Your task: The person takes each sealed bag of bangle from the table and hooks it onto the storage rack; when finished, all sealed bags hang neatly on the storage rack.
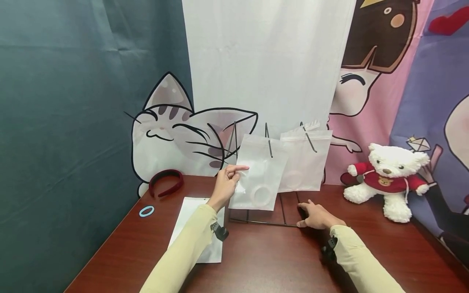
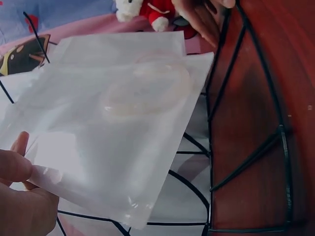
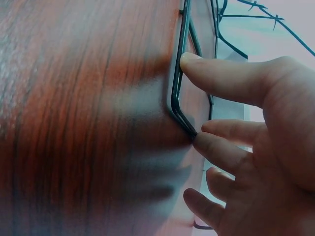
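My left hand [image 1: 224,185] pinches the left edge of a translucent white zip bag [image 1: 258,171] between thumb and fingers. This bag hangs from a hook of a black wire rack [image 1: 264,223], and a pale ring shape shows through its lower part. In the left wrist view the bag [image 2: 93,147] slants across the rack's wires. My right hand [image 1: 318,216] is at the front right corner of the rack's base. Up close in the right wrist view, its thumb and index finger grip the bent wire [image 3: 177,88], with the other fingers spread loosely.
Another white zip bag [image 1: 304,171] hangs on the hook to the right. A flat white bag [image 1: 188,215] lies left of the rack, partly under my left arm. Farther left are a dark red headband [image 1: 166,171] and a light blue ring [image 1: 141,212]. A white teddy bear [image 1: 388,179] sits back right.
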